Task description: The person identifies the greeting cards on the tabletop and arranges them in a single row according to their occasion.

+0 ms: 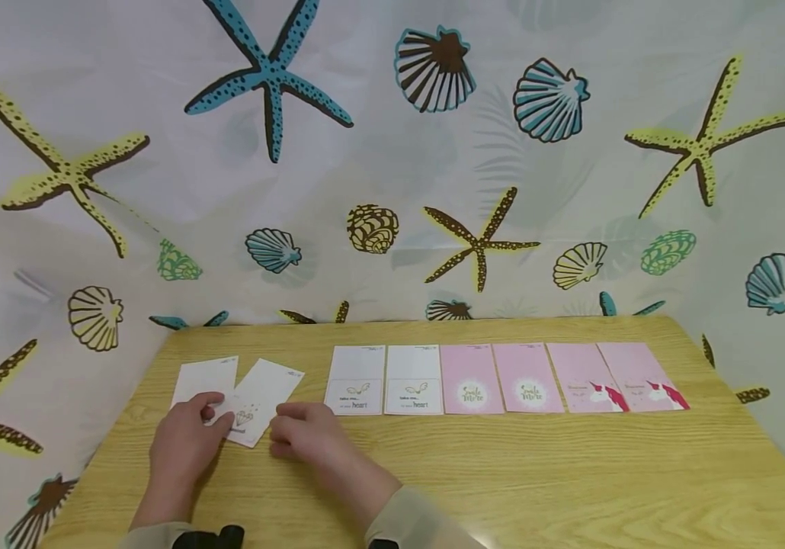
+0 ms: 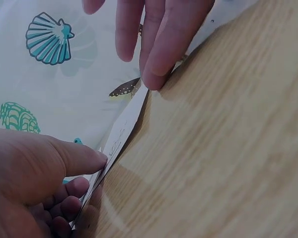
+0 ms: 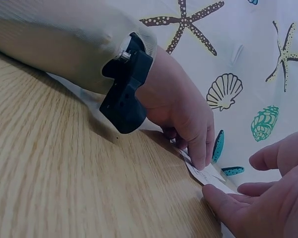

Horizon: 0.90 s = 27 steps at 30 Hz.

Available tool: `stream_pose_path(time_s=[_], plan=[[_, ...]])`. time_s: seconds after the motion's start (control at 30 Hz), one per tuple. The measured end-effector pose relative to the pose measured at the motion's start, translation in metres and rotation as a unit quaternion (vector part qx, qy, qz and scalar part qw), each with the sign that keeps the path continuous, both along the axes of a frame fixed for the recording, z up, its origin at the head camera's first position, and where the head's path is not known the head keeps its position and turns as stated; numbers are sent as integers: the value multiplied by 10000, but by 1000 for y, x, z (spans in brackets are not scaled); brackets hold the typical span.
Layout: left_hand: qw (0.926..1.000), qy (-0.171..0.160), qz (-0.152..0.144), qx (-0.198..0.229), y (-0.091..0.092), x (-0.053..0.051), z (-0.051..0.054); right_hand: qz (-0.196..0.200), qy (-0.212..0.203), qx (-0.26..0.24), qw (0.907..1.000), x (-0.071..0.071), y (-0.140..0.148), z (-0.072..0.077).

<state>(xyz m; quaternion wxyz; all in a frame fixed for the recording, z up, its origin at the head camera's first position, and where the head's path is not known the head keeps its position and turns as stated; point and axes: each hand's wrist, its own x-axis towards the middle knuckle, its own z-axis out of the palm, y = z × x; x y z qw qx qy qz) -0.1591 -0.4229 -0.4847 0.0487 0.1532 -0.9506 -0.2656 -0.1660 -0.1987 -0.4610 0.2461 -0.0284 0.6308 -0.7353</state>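
Note:
My left hand (image 1: 187, 441) is at the left of the table, with its thumb tip on the lower left edge of a tilted white card (image 1: 264, 390) that bears a small gold drawing. Its other fingers are bent close to the thumb, over an upright white card (image 1: 204, 375) whose lower part they hide. To the right of the tilted card, my right hand (image 1: 313, 438) has its fingertips close to the edge. In the left wrist view the thumb presses the card (image 2: 124, 124), and straight fingers of the right hand (image 2: 161, 42) reach its far end.
Right of the hands runs a row: two white heart cards (image 1: 355, 381), two pink "smile more" cards (image 1: 472, 370) and two pink unicorn cards (image 1: 581, 370). The wooden table (image 1: 536, 480) ends against a cloth (image 1: 379, 152) printed with shells and starfish.

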Motion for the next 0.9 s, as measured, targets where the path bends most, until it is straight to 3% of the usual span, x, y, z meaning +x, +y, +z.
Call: stream_pose_path(time_s=[0.43, 0.63, 0.9], plan=[[9999, -80, -4, 79, -3, 2, -2, -327, -451, -550, 9969, -6, -12, -7], [10000, -51, -44, 35, -1, 3, -2, -722, -326, -653, 9947, -4, -12, -8], [9999, 63, -143, -44, 0, 5, -1, -495, -383, -1347, 9889, -8, -11, -14]])
